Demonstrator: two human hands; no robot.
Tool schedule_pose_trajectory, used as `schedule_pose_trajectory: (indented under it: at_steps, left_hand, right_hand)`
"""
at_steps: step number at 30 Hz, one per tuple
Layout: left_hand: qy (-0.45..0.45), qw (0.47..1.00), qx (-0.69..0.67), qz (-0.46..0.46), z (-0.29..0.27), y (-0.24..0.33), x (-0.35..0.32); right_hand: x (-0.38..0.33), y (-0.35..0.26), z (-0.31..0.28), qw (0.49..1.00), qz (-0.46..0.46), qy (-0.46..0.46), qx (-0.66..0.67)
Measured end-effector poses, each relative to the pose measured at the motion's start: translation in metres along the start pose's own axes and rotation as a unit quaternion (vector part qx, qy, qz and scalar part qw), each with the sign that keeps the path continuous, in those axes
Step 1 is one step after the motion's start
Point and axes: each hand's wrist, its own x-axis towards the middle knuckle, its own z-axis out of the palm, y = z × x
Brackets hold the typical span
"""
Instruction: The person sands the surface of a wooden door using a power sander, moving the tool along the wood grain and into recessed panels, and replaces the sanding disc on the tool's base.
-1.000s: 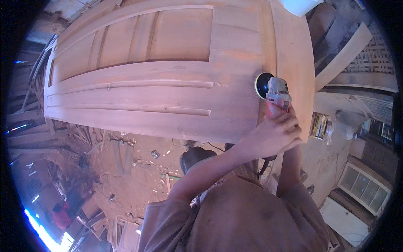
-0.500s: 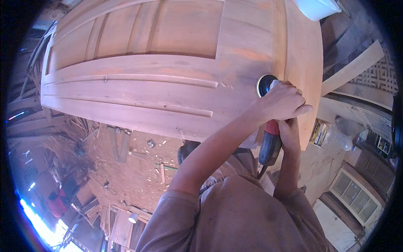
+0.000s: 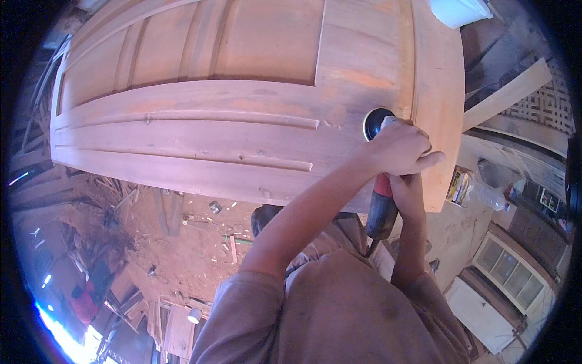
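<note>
Dusty brown workshop floor (image 3: pixel 200 261), littered with offcuts and pale chips, lower left on my feed. Above it lies a big panelled wooden door (image 3: pixel 273 136), flat, filling the upper half of the view. Recessed panels sit at upper left, two long grooves run below them, orange-tinted patches near the right end.

Angle grinder (image 3: pixel 382 187) is over the right part of the door, right of the groove ends, next to the lighter strip (image 3: pixel 405 67). Round black pad (image 3: pixel 379 121) with a yellowish rim faces the wood (can't confirm from here whether it sits flush). Red body, dark rear grip (image 3: pixel 382 218) pointing back at the wearer, cord (image 3: pixel 371 247) trailing off its end.

Left hand (image 3: pixel 400 144) is clamped over the tool's head, fingers curled, thumb sticking out to the right; I can't see its fingertips. Right hand (image 3: pixel 410 188) is just below, wrapped on the red body from the right side, its fingers mostly hidden.

Around that: white bucket (image 3: pixel 461 11) at the door's top right edge, a plank (image 3: pixel 509 94) leaning right of it, clear bottle (image 3: pixel 492 197) lower, pale windowed frame (image 3: pixel 509 267) below that.
</note>
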Motion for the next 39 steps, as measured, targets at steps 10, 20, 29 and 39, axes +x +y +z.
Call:
schedule_pose_trajectory:
  at_steps: [10,20,29,39]
  left_hand:
    - [0.057,0.998,0.018,-0.033,-0.073,-0.037,-0.047]
    - [0.096,0.995,0.031,-0.027,-0.091,-0.051,-0.05]
    - [0.029,0.999,-0.016,0.019,-0.016,-0.02,0.01]
    - [0.102,0.994,-0.014,0.035,-0.07,-0.053,-0.039]
  right_hand:
    - [0.017,-0.029,0.082,0.994,-0.053,-0.084,-0.041]
    - [0.043,-0.015,0.092,0.975,-0.084,-0.082,-0.188]
    - [0.02,-0.015,0.007,0.998,-0.001,-0.048,-0.043]
    - [0.025,-0.03,0.086,0.986,-0.123,-0.033,-0.109]
